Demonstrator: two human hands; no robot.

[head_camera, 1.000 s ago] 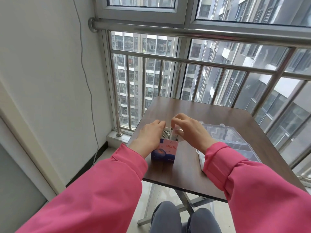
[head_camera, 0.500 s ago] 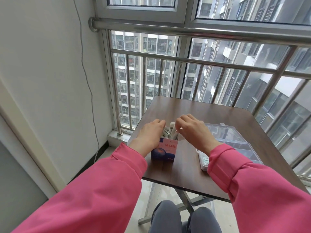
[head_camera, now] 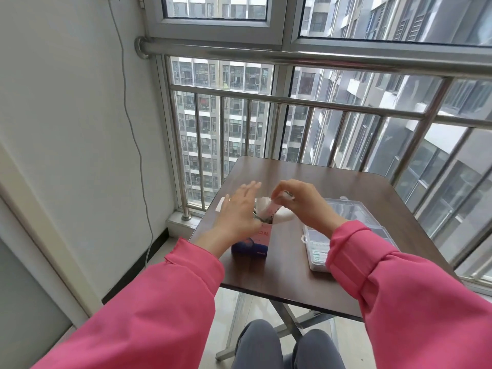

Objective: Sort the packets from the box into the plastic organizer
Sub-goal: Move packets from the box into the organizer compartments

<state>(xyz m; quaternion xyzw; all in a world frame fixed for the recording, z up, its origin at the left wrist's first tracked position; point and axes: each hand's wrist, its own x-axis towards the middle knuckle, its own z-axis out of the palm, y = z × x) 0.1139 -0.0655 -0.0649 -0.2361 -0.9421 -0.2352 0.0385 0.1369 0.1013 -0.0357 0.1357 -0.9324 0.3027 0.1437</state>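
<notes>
A person in pink sleeves sits at a small dark wooden table on a balcony, seen from their own head looking down. A small open box, pink and blue, stands upright near the table's left front corner. The left hand rests against the box's left side, fingers straight and spread slightly apart, gripping nothing. The right hand hovers over the box's open top, thumb and fingertips pinched together on the upper end of a thin pink and white packet, which tilts out of the box with its lower end inside. A clear plastic organizer with its lid open lies on the table to the right of the box, partly hidden by the right forearm; some of its near compartments hold small items too blurred to make out. Beyond the table are metal railings and windows facing apartment towers
</notes>
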